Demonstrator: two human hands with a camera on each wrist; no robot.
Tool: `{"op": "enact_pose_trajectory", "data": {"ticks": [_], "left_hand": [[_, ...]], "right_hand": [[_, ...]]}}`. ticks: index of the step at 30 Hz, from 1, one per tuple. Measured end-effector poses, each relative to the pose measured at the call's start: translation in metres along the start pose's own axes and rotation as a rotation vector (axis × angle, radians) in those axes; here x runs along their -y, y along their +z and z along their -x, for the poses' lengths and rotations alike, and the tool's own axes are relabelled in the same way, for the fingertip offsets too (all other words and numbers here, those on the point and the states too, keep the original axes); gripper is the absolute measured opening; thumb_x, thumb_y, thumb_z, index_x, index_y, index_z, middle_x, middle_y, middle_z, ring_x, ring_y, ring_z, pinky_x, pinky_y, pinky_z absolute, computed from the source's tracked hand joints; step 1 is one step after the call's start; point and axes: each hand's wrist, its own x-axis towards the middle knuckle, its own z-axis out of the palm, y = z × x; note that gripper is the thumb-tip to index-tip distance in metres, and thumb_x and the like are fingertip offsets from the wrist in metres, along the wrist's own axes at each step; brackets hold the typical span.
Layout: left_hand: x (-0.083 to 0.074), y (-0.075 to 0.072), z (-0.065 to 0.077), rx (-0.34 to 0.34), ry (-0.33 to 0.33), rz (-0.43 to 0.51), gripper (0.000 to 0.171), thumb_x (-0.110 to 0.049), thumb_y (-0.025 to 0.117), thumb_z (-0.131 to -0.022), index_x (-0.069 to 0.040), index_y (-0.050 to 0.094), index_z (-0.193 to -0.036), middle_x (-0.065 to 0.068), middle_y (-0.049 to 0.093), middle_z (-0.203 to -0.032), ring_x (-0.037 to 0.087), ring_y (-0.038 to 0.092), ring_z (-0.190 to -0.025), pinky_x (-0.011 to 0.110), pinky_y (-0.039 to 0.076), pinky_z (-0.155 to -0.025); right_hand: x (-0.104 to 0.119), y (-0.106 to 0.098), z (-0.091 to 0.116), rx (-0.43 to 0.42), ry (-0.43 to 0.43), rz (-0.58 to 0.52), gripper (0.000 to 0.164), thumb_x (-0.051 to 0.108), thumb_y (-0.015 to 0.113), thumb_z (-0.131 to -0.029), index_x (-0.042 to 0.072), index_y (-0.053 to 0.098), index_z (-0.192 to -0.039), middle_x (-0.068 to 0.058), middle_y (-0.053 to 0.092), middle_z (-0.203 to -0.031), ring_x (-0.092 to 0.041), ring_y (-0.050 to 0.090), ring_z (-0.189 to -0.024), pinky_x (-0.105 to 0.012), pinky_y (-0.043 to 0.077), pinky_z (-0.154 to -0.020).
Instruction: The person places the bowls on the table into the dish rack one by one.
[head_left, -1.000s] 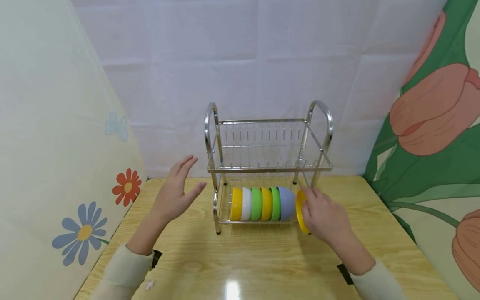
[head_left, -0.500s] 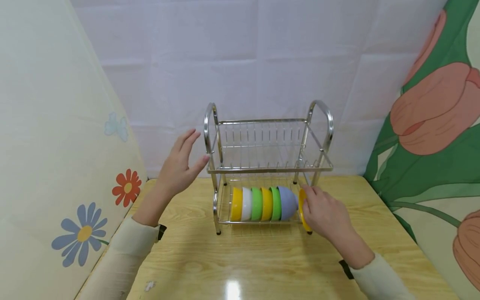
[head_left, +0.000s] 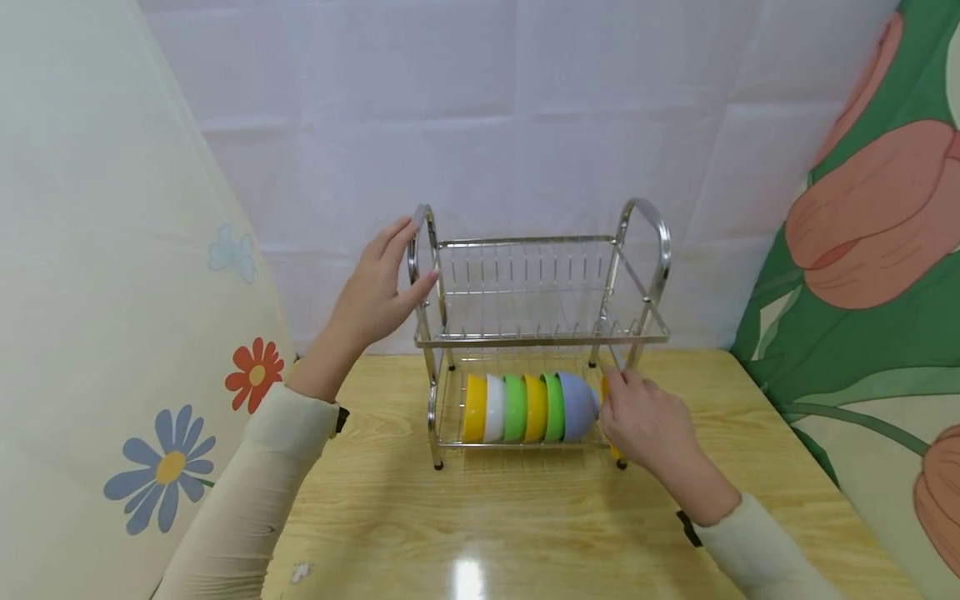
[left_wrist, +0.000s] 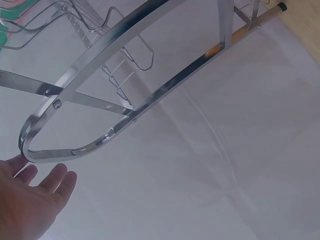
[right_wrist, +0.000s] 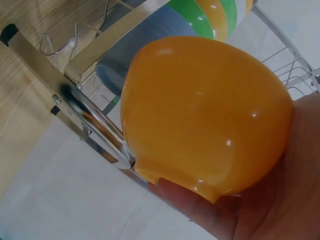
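My right hand (head_left: 651,421) holds a yellow bowl (right_wrist: 205,115) near its foot, at the right end of the rack's lower tier. In the head view that bowl is mostly hidden behind the hand. Left of it, a row of bowls stands on edge in the lower tier, from a yellow bowl (head_left: 473,408) to a periwinkle bowl (head_left: 576,407) nearest the held one. My left hand (head_left: 375,296), fingers extended, is at the left hoop of the metal dish rack (head_left: 543,341). In the left wrist view its fingertips lie close to the hoop; contact is unclear.
The rack's upper tier (head_left: 525,292) has wire slots with no dishes in them. The rack stands on a wooden table (head_left: 450,517) before a white cloth backdrop (head_left: 405,125). A floral panel (head_left: 847,242) rises at the right, another panel (head_left: 112,275) at the left.
My left hand has risen and moved right, from beside the rack up to its left hoop. The yellow bowl in my right hand has turned and shifted slightly right, out of sight behind the hand.
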Motion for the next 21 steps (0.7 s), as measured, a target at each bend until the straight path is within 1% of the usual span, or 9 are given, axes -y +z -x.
{"op": "enact_pose_trajectory", "data": {"ticks": [3, 5, 8, 11, 14, 15, 16, 18, 21], "left_hand": [[0.000, 0.001, -0.008, 0.030, -0.022, -0.009, 0.074, -0.045, 0.056, -0.101, -0.008, 0.028, -0.160, 0.009, 0.023, -0.167, 0.032, 0.025, -0.152, 0.053, 0.025, -0.122], [0.000, 0.002, -0.012, 0.045, -0.035, -0.014, 0.075, -0.046, 0.055, -0.102, -0.008, 0.028, -0.160, 0.009, 0.023, -0.167, 0.032, 0.025, -0.152, 0.053, 0.025, -0.122], [0.001, 0.004, -0.017, 0.063, -0.055, -0.020, 0.076, -0.048, 0.055, -0.101, -0.009, 0.027, -0.160, 0.008, 0.023, -0.167, 0.032, 0.025, -0.152, 0.053, 0.026, -0.122], [0.003, 0.006, -0.023, 0.075, -0.074, -0.019, 0.077, -0.051, 0.053, -0.101, -0.010, 0.027, -0.160, 0.007, 0.023, -0.167, 0.031, 0.025, -0.152, 0.053, 0.026, -0.122], [0.005, 0.008, -0.029, 0.083, -0.086, -0.017, 0.077, -0.052, 0.052, -0.102, -0.011, 0.026, -0.161, 0.007, 0.024, -0.167, 0.031, 0.025, -0.152, 0.052, 0.025, -0.123], [0.005, 0.008, -0.031, 0.084, -0.089, -0.020, 0.077, -0.053, 0.051, -0.102, -0.010, 0.027, -0.160, 0.007, 0.024, -0.167, 0.031, 0.026, -0.152, 0.051, 0.025, -0.123], [0.005, 0.008, -0.033, 0.087, -0.092, -0.025, 0.076, -0.053, 0.051, -0.102, -0.010, 0.027, -0.160, 0.008, 0.025, -0.166, 0.031, 0.026, -0.152, 0.050, 0.024, -0.123], [0.003, 0.009, -0.036, 0.091, -0.100, -0.034, 0.076, -0.053, 0.049, -0.102, -0.009, 0.027, -0.160, 0.009, 0.026, -0.166, 0.031, 0.026, -0.152, 0.048, 0.023, -0.124], [0.002, 0.009, -0.040, 0.098, -0.113, -0.056, 0.074, -0.052, 0.047, -0.103, -0.008, 0.028, -0.159, 0.010, 0.027, -0.166, 0.030, 0.026, -0.152, 0.047, 0.023, -0.124]], "right_hand": [[0.001, -0.001, -0.002, 0.053, 0.024, 0.006, 0.039, 0.013, 0.053, -0.091, -0.007, 0.061, -0.125, -0.023, 0.067, -0.100, -0.032, 0.063, -0.068, -0.041, 0.050, -0.044], [0.002, -0.001, -0.004, 0.073, 0.015, 0.025, 0.040, 0.014, 0.055, -0.093, -0.008, 0.060, -0.126, -0.025, 0.066, -0.103, -0.034, 0.063, -0.070, -0.043, 0.052, -0.046], [0.004, 0.001, -0.006, 0.054, -0.019, 0.061, 0.039, 0.014, 0.057, -0.093, -0.010, 0.061, -0.124, -0.026, 0.067, -0.098, -0.031, 0.059, -0.061, -0.040, 0.049, -0.042], [0.006, 0.003, -0.008, 0.017, -0.079, 0.124, 0.033, 0.010, 0.059, -0.091, -0.012, 0.065, -0.115, -0.023, 0.067, -0.091, -0.024, 0.051, -0.053, -0.033, 0.041, -0.038], [0.008, 0.005, -0.011, 0.004, -0.136, 0.192, 0.013, 0.005, 0.061, -0.088, -0.007, 0.066, -0.086, -0.017, 0.061, -0.080, -0.018, 0.042, -0.051, -0.028, 0.035, -0.036], [0.009, 0.006, -0.011, 0.003, -0.166, 0.222, 0.013, 0.004, 0.063, -0.087, -0.004, 0.064, -0.078, -0.015, 0.060, -0.080, -0.017, 0.041, -0.051, -0.028, 0.034, -0.037], [0.009, 0.006, -0.012, 0.004, -0.192, 0.249, 0.018, 0.003, 0.064, -0.087, -0.001, 0.060, -0.070, -0.013, 0.058, -0.078, -0.017, 0.040, -0.052, -0.028, 0.034, -0.037], [0.011, 0.007, -0.014, 0.028, -0.211, 0.279, 0.028, 0.003, 0.066, -0.086, 0.004, 0.052, -0.062, -0.011, 0.051, -0.077, -0.016, 0.036, -0.052, -0.028, 0.033, -0.036], [0.013, 0.009, -0.017, 0.080, -0.195, 0.294, 0.025, 0.005, 0.068, -0.086, 0.003, 0.054, -0.065, -0.012, 0.052, -0.081, -0.018, 0.039, -0.053, -0.029, 0.035, -0.036]]}}
